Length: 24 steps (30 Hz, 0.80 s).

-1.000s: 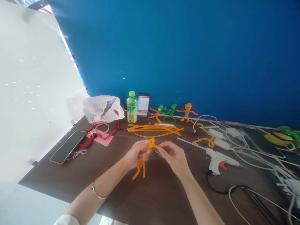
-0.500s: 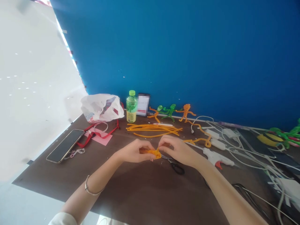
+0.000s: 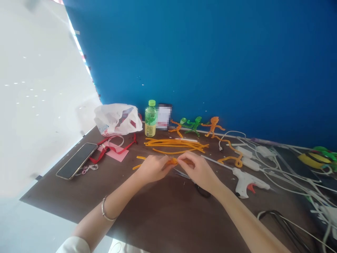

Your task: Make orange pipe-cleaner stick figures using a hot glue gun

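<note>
Orange fuzzy-stem bundle point(image 3: 173, 161), held just above the tabletop point(image 3: 155, 214), between both hands. Left hand point(image 3: 154, 168) closed round it, loose ends poking out leftward; right hand point(image 3: 198, 170) pinching its other end, thumb to forefinger. Scissors point(image 3: 182, 174) partly hidden below right hand. Beyond: loose orange stems point(image 3: 176, 143). Glue gun point(image 3: 243, 181) at right.

The near bench point(image 3: 158, 218) offers passage; scissors point(image 3: 203, 192), a glue gun point(image 3: 241, 181) and cables point(image 3: 275, 212) obstruct the right, 1 bottle point(image 3: 150, 123) and 3 figures point(image 3: 196, 125) the back.
</note>
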Tool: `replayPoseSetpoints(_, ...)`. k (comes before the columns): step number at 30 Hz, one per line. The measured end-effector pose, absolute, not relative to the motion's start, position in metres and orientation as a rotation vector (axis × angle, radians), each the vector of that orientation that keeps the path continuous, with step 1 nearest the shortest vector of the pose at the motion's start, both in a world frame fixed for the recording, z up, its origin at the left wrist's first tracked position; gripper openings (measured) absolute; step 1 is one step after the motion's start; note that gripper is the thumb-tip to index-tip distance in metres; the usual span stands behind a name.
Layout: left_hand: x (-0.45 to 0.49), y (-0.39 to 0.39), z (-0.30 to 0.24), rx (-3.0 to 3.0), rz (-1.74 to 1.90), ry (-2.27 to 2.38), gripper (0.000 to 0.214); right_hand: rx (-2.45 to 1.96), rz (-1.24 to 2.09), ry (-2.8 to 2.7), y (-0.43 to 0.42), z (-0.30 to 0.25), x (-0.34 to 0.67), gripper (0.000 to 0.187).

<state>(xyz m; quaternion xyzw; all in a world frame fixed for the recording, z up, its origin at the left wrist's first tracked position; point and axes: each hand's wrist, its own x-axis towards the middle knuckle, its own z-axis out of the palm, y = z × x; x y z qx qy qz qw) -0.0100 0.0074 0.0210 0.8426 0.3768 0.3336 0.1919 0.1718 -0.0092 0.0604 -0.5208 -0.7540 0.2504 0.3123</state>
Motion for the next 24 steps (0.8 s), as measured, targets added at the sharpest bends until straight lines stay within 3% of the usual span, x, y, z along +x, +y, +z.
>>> replayPoseSetpoints(12,-0.005,0.003,0.015,2.252,1.07,1.141,0.036,-1.285,0.657,-1.81,-0.023,0.047,0.164,0.017)
replayPoseSetpoints(24,0.01,0.0,0.017,1.421,1.17,0.854,0.035,-1.235,0.739,-1.537,-0.027,0.047,0.153,0.011)
